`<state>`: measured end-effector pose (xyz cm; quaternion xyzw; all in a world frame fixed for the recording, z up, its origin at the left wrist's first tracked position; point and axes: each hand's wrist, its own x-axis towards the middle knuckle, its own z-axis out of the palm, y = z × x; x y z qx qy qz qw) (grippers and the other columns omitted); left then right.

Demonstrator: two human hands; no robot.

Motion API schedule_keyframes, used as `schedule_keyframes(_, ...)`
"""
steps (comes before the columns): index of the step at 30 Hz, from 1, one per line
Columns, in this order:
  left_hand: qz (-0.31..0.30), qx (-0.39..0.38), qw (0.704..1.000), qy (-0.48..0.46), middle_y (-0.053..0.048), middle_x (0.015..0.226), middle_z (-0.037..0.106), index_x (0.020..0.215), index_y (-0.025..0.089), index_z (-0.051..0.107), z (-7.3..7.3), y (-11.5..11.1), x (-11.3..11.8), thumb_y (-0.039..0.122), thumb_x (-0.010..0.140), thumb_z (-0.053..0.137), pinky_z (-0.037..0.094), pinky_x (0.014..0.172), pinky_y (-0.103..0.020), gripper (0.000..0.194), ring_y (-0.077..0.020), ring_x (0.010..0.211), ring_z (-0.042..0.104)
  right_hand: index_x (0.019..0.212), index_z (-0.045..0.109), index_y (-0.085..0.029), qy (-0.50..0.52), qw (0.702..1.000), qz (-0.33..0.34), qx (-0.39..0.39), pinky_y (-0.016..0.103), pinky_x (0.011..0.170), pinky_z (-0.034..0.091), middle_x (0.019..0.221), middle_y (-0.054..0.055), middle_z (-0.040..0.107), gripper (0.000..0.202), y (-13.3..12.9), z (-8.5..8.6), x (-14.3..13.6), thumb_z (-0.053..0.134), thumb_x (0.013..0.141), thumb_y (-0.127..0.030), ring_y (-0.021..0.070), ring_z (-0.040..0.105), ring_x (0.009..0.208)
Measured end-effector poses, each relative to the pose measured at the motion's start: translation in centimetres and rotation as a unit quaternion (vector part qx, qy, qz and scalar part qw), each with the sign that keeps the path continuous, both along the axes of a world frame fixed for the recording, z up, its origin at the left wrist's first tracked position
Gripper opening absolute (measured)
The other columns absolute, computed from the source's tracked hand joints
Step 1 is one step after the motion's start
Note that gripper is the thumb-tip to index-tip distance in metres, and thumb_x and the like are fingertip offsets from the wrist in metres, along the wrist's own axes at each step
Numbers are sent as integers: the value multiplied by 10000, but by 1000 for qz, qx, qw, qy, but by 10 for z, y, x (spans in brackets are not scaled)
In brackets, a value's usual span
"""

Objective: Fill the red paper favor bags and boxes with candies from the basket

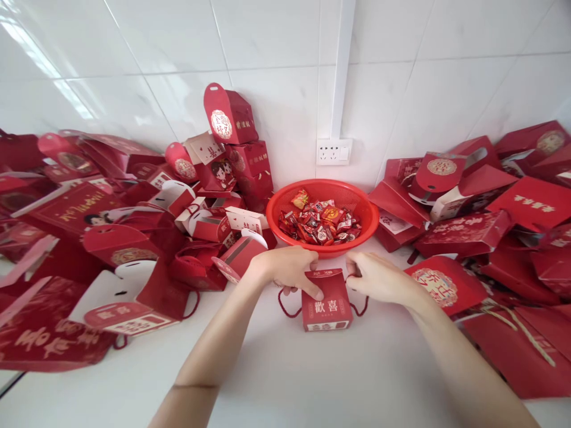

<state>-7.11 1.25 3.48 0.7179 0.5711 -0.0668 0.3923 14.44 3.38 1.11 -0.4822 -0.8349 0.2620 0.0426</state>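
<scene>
A small red gift box (328,302) with gold and white lettering lies on the white table in front of me. My left hand (292,270) grips its upper left part, thumb across the front face and fingers round the left side. At the upper right corner of the box, my right hand (375,276) is closed with its fingers curled in; what they pinch is hidden. A dark red cord (289,304) loops out on both sides of the box. Just beyond my hands stands a red plastic basket (277,235) holding many wrapped candies (328,223).
Red gift boxes and bags (147,291) are heaped on the left, some with flaps up. A stack of boxes (250,154) leans by the wall. More red packages (464,238) pile up at the right. A socket (333,152) is on the tiled wall (276,35).
</scene>
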Motion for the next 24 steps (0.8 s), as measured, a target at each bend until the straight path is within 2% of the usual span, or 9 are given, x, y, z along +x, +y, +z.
schedule_keyframes(2, 9, 1, 1000, -1, 17, 690, 634, 963, 223, 490, 0, 0, 1, 539, 621, 802, 369, 426, -246, 560, -189, 518, 614, 742, 428, -222, 52, 998, -10, -14, 263, 615, 330, 703, -23, 596, 167, -1, 5, 1, 541, 755, -98, 130, 495, 628)
schedule_keyframes(4, 10, 17, 1000, 3, 13, 687, 634, 956, 215, 519, -2, 0, 1, 544, 611, 803, 359, 441, -246, 555, -183, 523, 597, 791, 432, -230, 120, 991, -18, -63, 254, 595, 341, 633, -53, 574, 167, -2, 11, 4, 511, 760, -85, 118, 467, 564)
schedule_keyframes(6, 1, 43, 999, 4, 0, 734, 656, 970, 203, 549, -3, 1, -1, 525, 620, 796, 363, 469, -248, 536, -174, 541, 591, 853, 452, -235, 195, 975, -23, -105, 251, 583, 361, 589, -72, 568, 155, -2, 17, 8, 504, 772, -114, 121, 471, 537)
schedule_keyframes(8, -7, 66, 998, 1, -14, 814, 678, 1022, 197, 573, -2, 2, -3, 483, 639, 785, 371, 485, -248, 523, -166, 557, 594, 898, 486, -235, 257, 959, -25, -115, 257, 602, 399, 585, -71, 578, 139, -3, 21, 13, 530, 784, -169, 135, 519, 565)
schedule_keyframes(12, -4, 101, 995, -11, 0, 804, 670, 1138, 202, 586, 7, -2, -10, 348, 658, 755, 392, 514, -245, 530, -171, 591, 614, 862, 570, -218, 310, 948, -21, -70, 283, 656, 451, 644, -36, 616, 90, -2, 25, 21, 596, 795, -272, 151, 573, 635)
schedule_keyframes(18, 17, 72, 994, -74, 54, 675, 634, 1190, 218, 557, 24, -11, -23, 227, 640, 705, 404, 545, -235, 570, -174, 621, 613, 822, 622, -204, 324, 945, -33, -18, 288, 629, 447, 718, 3, 647, 169, -5, 32, 27, 643, 817, -372, 163, 592, 659)
schedule_keyframes(22, 92, 153, 984, -11, 51, 690, 626, 1060, 212, 588, 29, -14, -38, 203, 652, 644, 396, 563, -244, 412, -157, 600, 592, 828, 641, -199, 343, 936, -65, 42, 291, 632, 452, 747, 20, 663, 221, -4, 35, 31, 669, 822, -418, 158, 583, 650)
schedule_keyframes(24, 113, 194, 974, -14, 43, 694, 632, 990, 213, 599, 30, -15, -44, 228, 690, 630, 410, 597, -255, 302, -158, 617, 592, 830, 648, -198, 354, 929, -84, 62, 294, 638, 463, 744, 26, 673, 228, -3, 35, 32, 685, 815, -423, 159, 585, 647)
